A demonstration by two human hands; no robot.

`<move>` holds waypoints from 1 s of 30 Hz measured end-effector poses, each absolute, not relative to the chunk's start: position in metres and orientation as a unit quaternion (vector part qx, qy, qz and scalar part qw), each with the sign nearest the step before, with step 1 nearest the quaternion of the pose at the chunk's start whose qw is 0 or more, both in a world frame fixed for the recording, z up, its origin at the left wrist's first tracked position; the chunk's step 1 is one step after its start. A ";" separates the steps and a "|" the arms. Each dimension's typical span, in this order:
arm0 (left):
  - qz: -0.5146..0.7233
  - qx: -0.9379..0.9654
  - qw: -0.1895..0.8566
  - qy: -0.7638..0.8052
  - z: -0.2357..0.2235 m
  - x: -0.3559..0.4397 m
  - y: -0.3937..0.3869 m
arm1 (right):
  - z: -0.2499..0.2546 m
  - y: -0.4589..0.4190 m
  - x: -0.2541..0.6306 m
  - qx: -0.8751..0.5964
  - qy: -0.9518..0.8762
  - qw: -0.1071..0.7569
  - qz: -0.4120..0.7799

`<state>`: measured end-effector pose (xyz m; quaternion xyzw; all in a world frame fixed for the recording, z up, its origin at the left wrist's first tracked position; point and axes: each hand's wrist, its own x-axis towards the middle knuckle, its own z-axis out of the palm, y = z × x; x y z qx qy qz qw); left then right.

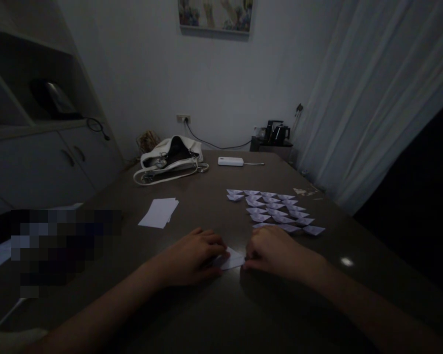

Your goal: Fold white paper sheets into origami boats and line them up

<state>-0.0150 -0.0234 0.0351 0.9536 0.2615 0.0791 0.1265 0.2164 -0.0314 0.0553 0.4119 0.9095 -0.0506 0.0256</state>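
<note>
A small folded piece of white paper point(232, 259) lies low over the table between my two hands, partly hidden by my fingers. My left hand point(199, 255) is closed on its left part, with the fingertips on top of it. At its right corner, my right hand point(271, 250) pinches the paper, the fingers curled in. Just beyond my right hand stand several folded paper boats point(276, 206) in loose rows. A few flat sheets of white paper point(158, 213) rest to the left, farther off than my left hand.
A white handbag point(172, 157) with its strap lies at the table's far left. Near the far edge is a white power bank point(231, 161) with a short cable. Paper scraps point(304, 191) lie by the right edge. A black kettle point(280, 133) stands beyond the table.
</note>
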 end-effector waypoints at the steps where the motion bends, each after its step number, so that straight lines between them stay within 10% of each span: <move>1: 0.080 0.954 0.128 0.259 0.035 -0.015 -0.023 | 0.056 -0.029 0.218 0.420 0.906 0.006 -0.048; 30: 0.090 0.949 0.156 0.259 0.032 -0.017 -0.018 | 0.035 -0.027 0.207 0.339 0.934 -0.045 -0.103</move>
